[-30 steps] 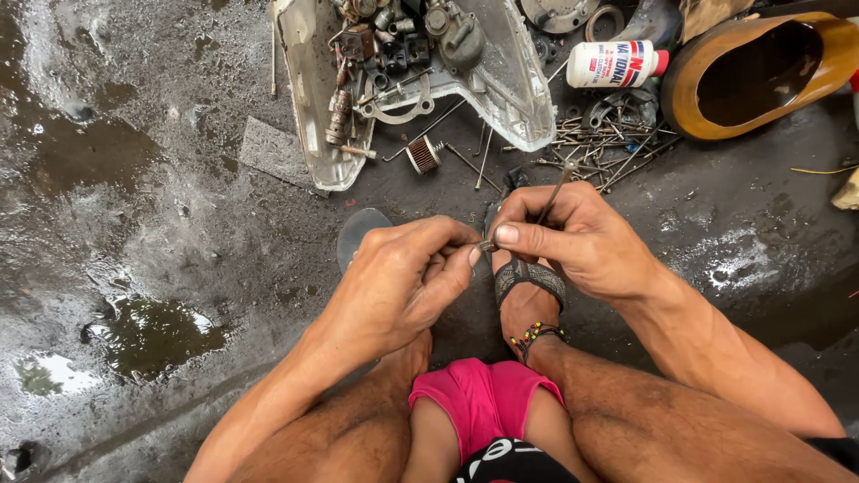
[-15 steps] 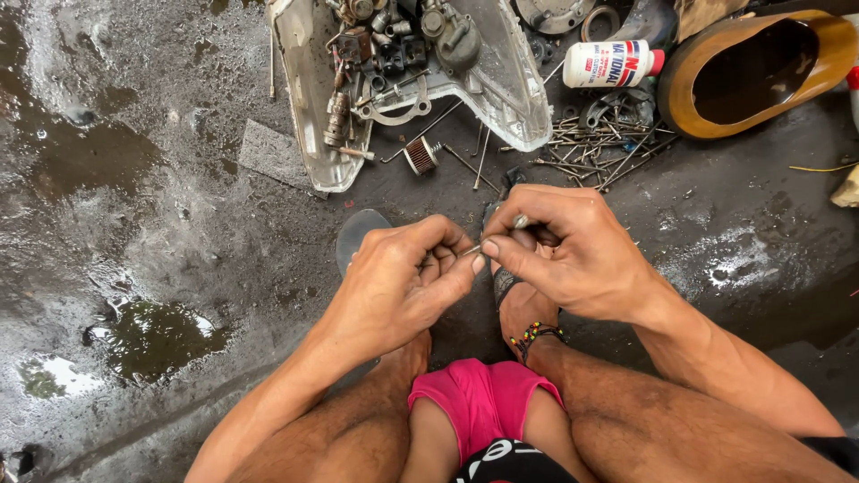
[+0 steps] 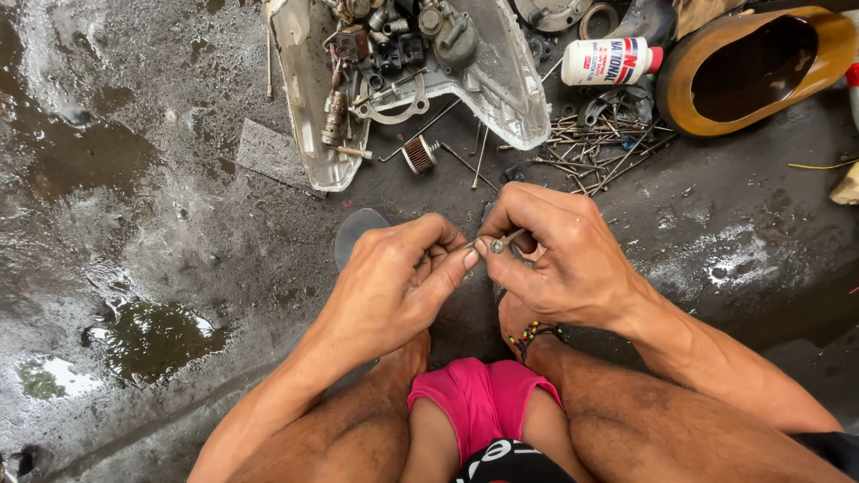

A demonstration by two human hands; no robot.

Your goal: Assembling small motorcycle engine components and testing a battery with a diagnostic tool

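Head view: two hands working a small metal pin over a wet floor

Head view is showing the left hand and the right hand meeting at frame centre, both pinching a small metal pin. The right fingers are clamped on its head end; the left thumb and forefinger are pressing together at its other tip. The pin's long axis is running roughly from 2 o'clock to 8 o'clock, the rounded head pointing toward 8 o'clock. Judged from the grip, a fine fitting or cleaning step is under way; the next move is calling for steady, matched fingertip pressure so the part does not slip. At 12 o'clock a pale housing full of parts is lying on the floor; loose rods and a white bottle are lying at 1 o'clock.
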